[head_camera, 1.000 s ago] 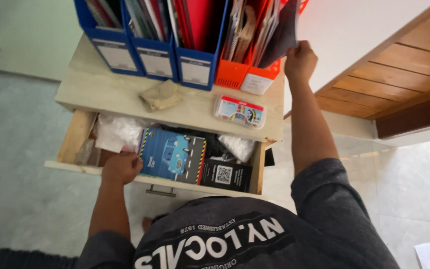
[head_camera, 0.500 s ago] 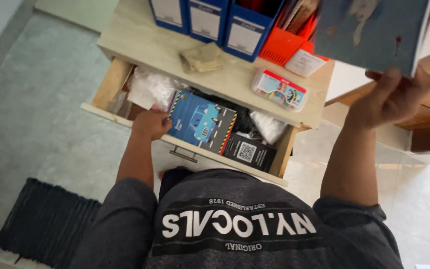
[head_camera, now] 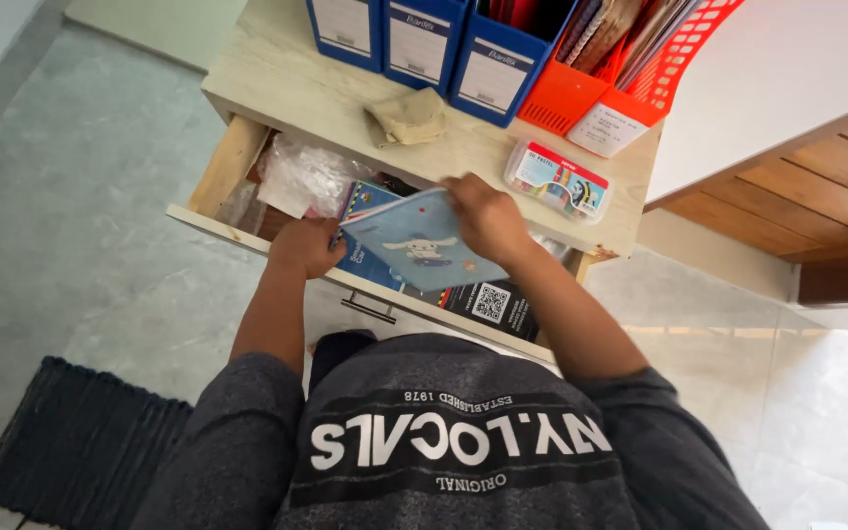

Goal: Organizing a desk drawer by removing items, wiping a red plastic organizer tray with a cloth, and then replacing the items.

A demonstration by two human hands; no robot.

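While held, notebook [head_camera: 424, 240] overhangs drawer [head_camera: 220, 165].

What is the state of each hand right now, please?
Left hand: closed on the front edge of the open wooden drawer, touching the notebook's corner.
Right hand: closed, holding the light blue notebook with a cartoon cover over the drawer.

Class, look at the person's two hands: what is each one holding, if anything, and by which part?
Right hand grips the light-blue booklet by its upper right edge. Left hand touches its left corner over the open drawer; whether it grips cannot be told.
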